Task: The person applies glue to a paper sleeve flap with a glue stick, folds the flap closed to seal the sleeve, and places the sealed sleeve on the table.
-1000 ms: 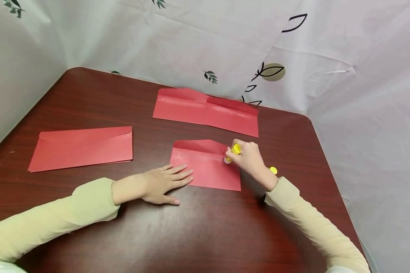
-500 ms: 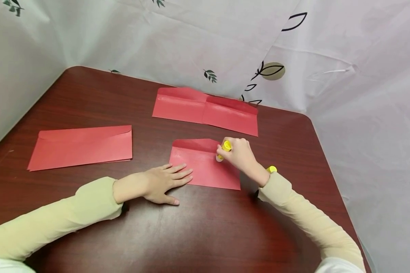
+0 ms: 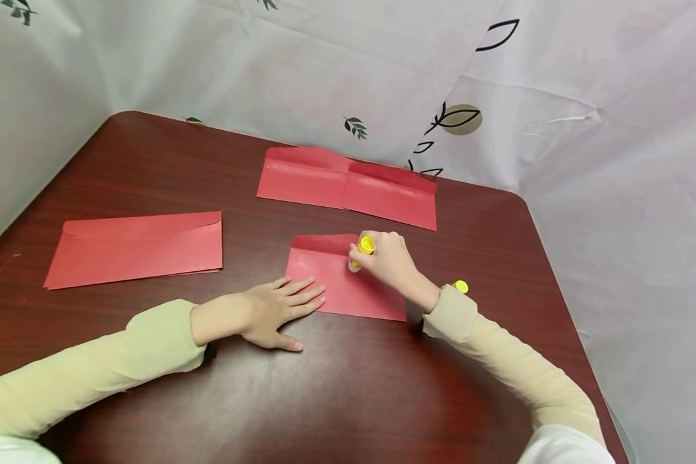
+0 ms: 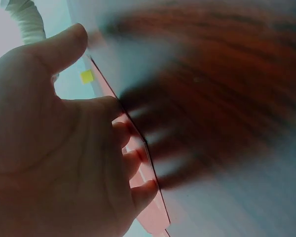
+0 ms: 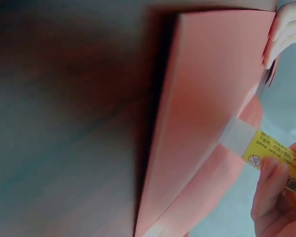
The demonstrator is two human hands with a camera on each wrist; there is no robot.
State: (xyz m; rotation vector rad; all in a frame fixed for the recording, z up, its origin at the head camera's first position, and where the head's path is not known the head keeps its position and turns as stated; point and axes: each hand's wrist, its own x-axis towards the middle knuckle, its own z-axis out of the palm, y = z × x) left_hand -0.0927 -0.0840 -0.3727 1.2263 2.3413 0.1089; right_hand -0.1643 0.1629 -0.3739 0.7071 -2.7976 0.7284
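A red envelope (image 3: pixel 354 293) lies in front of me with its flap opened away from me. My left hand (image 3: pixel 272 316) rests on the envelope's left edge, fingers spread and straight, thumb on the table. In my right hand (image 3: pixel 390 261) I grip a yellow glue stick (image 5: pixel 271 153), its white tip touching the envelope just below the flap fold. The right wrist view shows the tip against the red paper and printed text on the yellow barrel. The glue stick's yellow cap (image 3: pixel 461 287) stands on the table beyond my right wrist.
Two more red envelopes (image 3: pixel 307 183) with raised flaps lie side by side, touching, at the back of the brown table (image 3: pixel 255 412). A small stack of red envelopes (image 3: pixel 136 251) lies at the left. A white patterned curtain (image 3: pixel 301 71) hangs behind the table.
My right hand has slid the glue stick leftward along the envelope below the flap, from near its right end to about the middle. My left hand has stayed in place.
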